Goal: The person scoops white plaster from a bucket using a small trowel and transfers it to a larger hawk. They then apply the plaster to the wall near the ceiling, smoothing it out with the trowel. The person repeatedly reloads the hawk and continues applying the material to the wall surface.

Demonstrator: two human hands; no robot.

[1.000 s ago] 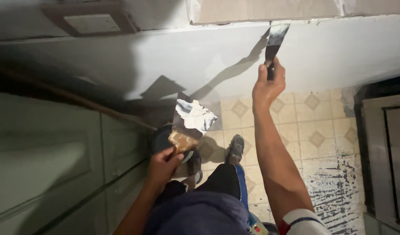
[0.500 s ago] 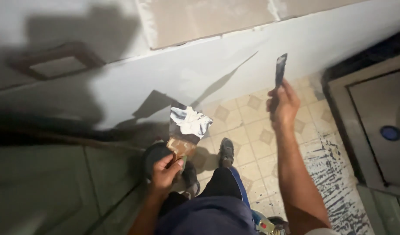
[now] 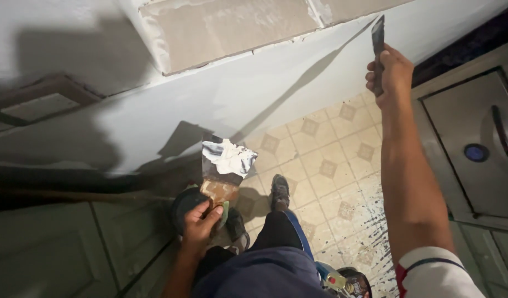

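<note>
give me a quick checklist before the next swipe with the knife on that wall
1. Right hand has a firm grip on the putty knife: ok, fingers wrapped round the handle, blade pointing up.
2. Compound on the knife blade: cannot tell, the blade is edge-on and dark.
3. Left hand steady on the hawk: ok, it grips the lower end.
4. Compound left on the hawk: ok, a white lump sits on its upper part.
5. Blade against the wall: not ok, it is held off the surface.
6. Footing: ok as far as seen, one shoe flat on the tiled floor; the other is hidden.
</note>
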